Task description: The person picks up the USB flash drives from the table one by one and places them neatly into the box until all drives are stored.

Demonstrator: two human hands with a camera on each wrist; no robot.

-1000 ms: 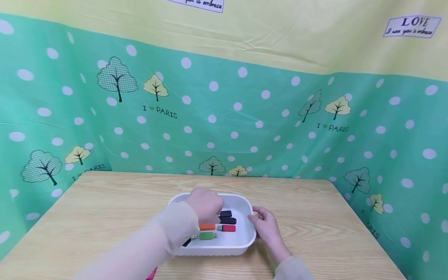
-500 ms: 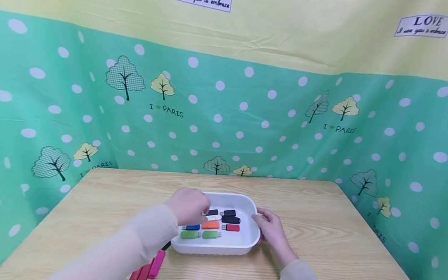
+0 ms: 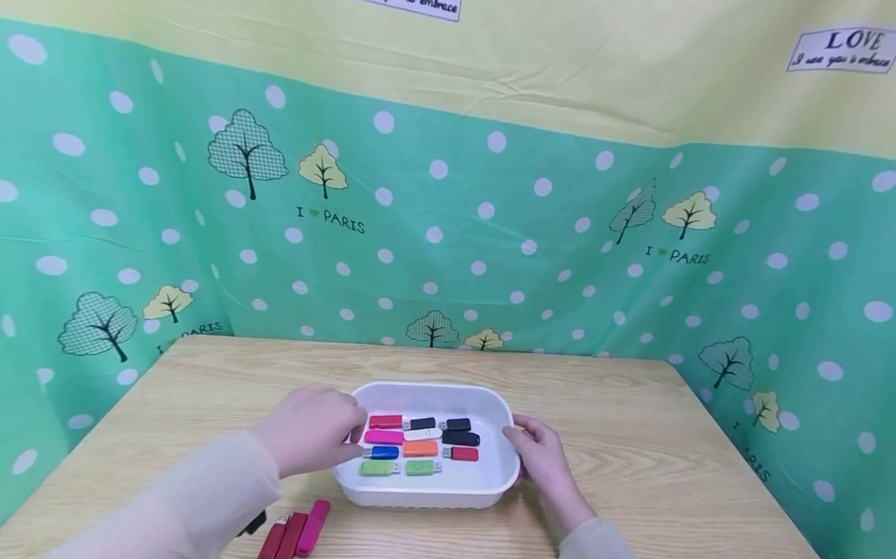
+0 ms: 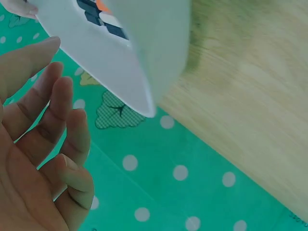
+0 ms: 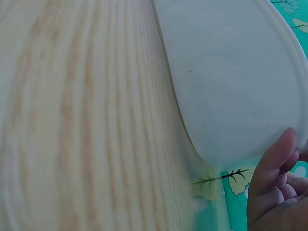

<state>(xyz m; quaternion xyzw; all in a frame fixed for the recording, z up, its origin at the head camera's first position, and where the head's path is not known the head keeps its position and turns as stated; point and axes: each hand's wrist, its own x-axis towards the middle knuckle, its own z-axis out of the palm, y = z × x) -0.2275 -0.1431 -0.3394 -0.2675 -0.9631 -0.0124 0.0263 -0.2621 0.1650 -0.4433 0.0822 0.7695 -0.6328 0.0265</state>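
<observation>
A white plastic tray (image 3: pixel 468 499) stands mid-table in the head view. Several USB sticks lie in rows inside it: green (image 3: pixel 380 468), blue (image 3: pixel 384 453), orange (image 3: pixel 420 448), pink (image 3: pixel 384 437), red, white and black. My left hand (image 3: pixel 314 432) is at the tray's left end, its fingers loosely bent; in the left wrist view nothing lies between the fingers (image 4: pixel 62 96). At the opposite end my right hand (image 3: pixel 547 461) grips the rim, thumb at the edge. The right wrist view has that thumb (image 5: pixel 276 156) against the tray's wall.
Closer to me, left of the tray, two red USB sticks (image 3: pixel 290 541) and a pink one (image 3: pixel 314 527) lie side by side on the wooden table (image 3: pixel 694 490). A green and yellow printed cloth (image 3: pixel 479 256) hangs behind and along the sides.
My left hand has drawn back leftward from over the tray to its left end, uncovering red and pink USB sticks there. The right hand has stayed at the rim.
</observation>
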